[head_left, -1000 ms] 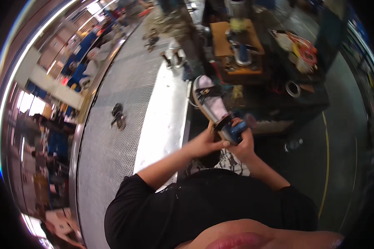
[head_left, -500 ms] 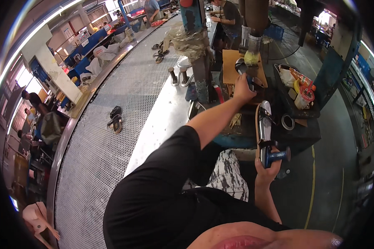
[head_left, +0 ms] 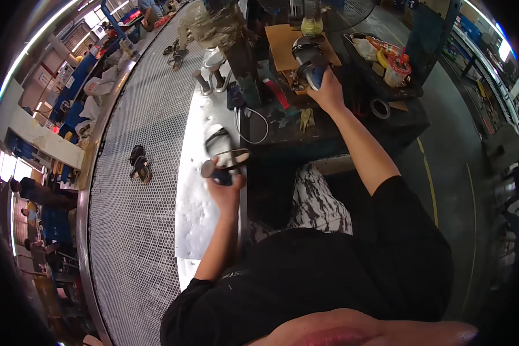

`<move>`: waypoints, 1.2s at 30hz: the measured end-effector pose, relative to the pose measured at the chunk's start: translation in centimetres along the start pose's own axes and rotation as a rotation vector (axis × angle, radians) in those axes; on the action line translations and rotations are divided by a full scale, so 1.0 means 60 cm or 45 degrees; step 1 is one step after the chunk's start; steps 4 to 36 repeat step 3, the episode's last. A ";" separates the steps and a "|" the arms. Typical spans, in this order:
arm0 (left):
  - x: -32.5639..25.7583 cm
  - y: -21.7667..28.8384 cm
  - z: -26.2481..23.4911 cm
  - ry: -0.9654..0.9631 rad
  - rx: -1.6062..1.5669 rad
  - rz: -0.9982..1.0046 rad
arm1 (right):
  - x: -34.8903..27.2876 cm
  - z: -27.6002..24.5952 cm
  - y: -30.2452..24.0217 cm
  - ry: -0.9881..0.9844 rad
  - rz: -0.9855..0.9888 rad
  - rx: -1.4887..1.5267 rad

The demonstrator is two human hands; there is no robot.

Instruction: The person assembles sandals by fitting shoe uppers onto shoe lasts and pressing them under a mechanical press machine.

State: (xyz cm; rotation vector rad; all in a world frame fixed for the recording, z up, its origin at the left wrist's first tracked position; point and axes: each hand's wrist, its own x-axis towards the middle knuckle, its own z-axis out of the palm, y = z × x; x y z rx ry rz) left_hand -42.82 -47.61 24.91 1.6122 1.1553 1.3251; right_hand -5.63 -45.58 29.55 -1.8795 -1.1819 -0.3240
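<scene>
My left hand (head_left: 225, 190) grips a blue holder carrying a sandal (head_left: 229, 157) with black straps and a beige sole. It holds the sandal just above the shiny metal plate (head_left: 193, 213) beside the mesh conveyor (head_left: 138, 242). My right arm stretches out to the dark workbench (head_left: 340, 130). There my right hand (head_left: 328, 86) is closed on the blue part of a second black-strapped sandal (head_left: 305, 53). That sandal rests on a brown cardboard sheet (head_left: 279, 43).
A pair of black sandals (head_left: 138, 164) lies on the mesh conveyor. Metal stands (head_left: 205, 81) sit at the plate's far end. A tray of bottles and tubs (head_left: 386, 60), a tape roll (head_left: 379, 108) and a white cable (head_left: 254, 130) occupy the bench. A person (head_left: 213, 23) works beyond.
A second ago both hands held one sandal together in front of me. They have parted: the right hand now reaches to the bench, and the left holds a sandal over the metal plate.
</scene>
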 end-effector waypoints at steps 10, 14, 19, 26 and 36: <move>0.034 -0.100 -0.077 0.151 0.458 0.022 | 0.000 0.012 -0.035 -0.094 0.015 0.049; 0.034 -0.100 -0.077 0.151 0.458 0.022 | 0.000 0.012 -0.035 -0.094 0.015 0.049; 0.034 -0.100 -0.077 0.151 0.458 0.022 | 0.000 0.012 -0.035 -0.094 0.015 0.049; 0.034 -0.100 -0.077 0.151 0.458 0.022 | 0.000 0.012 -0.035 -0.094 0.015 0.049; 0.034 -0.100 -0.077 0.151 0.458 0.022 | 0.000 0.012 -0.035 -0.094 0.015 0.049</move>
